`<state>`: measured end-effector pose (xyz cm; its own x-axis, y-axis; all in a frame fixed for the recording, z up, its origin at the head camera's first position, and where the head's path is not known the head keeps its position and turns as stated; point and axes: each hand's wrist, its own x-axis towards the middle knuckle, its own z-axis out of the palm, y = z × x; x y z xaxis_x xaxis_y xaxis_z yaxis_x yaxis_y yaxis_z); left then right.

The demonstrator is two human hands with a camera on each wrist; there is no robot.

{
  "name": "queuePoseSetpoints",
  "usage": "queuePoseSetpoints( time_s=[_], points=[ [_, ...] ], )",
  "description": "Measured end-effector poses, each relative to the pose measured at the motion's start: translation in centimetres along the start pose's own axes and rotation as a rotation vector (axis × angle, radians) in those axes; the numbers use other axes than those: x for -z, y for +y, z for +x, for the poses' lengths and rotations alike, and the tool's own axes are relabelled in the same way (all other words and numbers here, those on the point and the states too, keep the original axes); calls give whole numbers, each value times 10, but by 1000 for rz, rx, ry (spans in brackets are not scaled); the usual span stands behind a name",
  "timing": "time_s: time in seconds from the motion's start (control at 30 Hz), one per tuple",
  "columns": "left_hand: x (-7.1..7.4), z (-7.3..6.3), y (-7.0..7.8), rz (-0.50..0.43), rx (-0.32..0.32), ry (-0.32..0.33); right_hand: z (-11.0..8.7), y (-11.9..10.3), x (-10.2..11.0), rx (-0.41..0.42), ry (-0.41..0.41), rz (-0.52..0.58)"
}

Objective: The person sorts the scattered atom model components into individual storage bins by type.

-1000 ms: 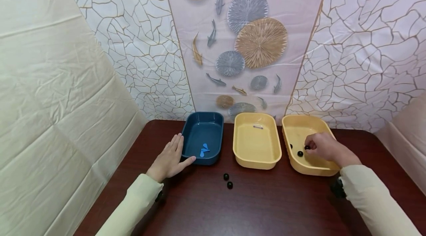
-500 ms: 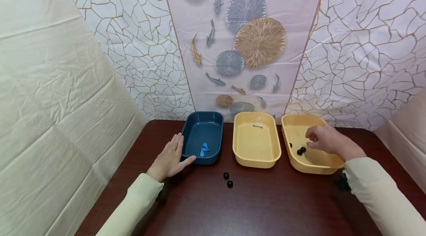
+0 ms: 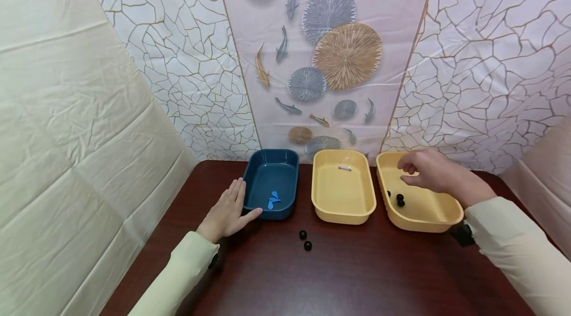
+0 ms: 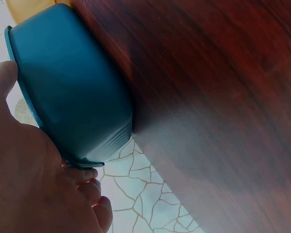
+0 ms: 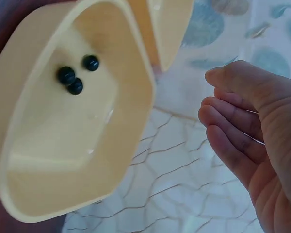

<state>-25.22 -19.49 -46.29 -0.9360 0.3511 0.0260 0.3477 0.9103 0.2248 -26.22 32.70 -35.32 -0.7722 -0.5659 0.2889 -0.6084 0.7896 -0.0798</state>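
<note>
My left hand [image 3: 225,213] lies with straight fingers against the left rim of the dark blue tray [image 3: 294,184], its thumb on the near corner. Inside that tray are a few small blue pieces [image 3: 273,199]. Over the right yellow tray [image 3: 430,227] hovers my right hand [image 3: 430,173], fingers loosely bent and holding nothing; the right wrist view shows the bare palm and fingertips. Three glossy black balls [image 5: 66,75] sit in the tray below it, two of them touching. Two more black balls, one farther back [image 3: 303,235] and one nearer [image 3: 308,245], lie on the table.
Between the blue tray and the right tray stands another yellow tray [image 3: 343,218], with a small pale stick-like piece [image 3: 344,168] near its far end. The dark red-brown table [image 3: 348,276] meets a patterned cloth wall [image 3: 330,108] at the back.
My right hand has risen from the balls in the right tray and moved toward its far side, leaving a ball there. That ball has rolled against another. The left hand stays put.
</note>
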Motion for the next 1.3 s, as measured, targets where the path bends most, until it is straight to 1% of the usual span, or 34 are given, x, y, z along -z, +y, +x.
queuePoseSetpoints(
  time_s=[0.13,0.3,0.37,0.47,0.57,0.63,0.7,0.87,1.1,1.3],
  points=[
    [-1,0,0,2,4,0,8,-17,7,42,19,-35],
    [-2,-1,-1,1,11,-5,18,-37,11,77,-7,-21],
    [-2,-1,-2,2,14,-7,22,-46,12,116,-6,4],
    [-3,-1,-3,3,19,-9,29,-59,12,176,6,3],
    [-4,-1,-3,2,21,-10,35,-73,11,215,-12,-4],
    [-3,-1,-3,0,19,-7,36,-82,9,227,-36,-16],
    [-3,-1,-3,2,18,-7,38,-91,6,247,-58,13],
    [-3,-1,-3,1,16,-9,43,-108,-5,301,-80,71],
    [-2,-1,-2,4,10,-5,49,-127,-26,362,-102,96],
    [-2,-1,-2,9,8,-9,50,-139,-44,347,-170,143]
  ],
)
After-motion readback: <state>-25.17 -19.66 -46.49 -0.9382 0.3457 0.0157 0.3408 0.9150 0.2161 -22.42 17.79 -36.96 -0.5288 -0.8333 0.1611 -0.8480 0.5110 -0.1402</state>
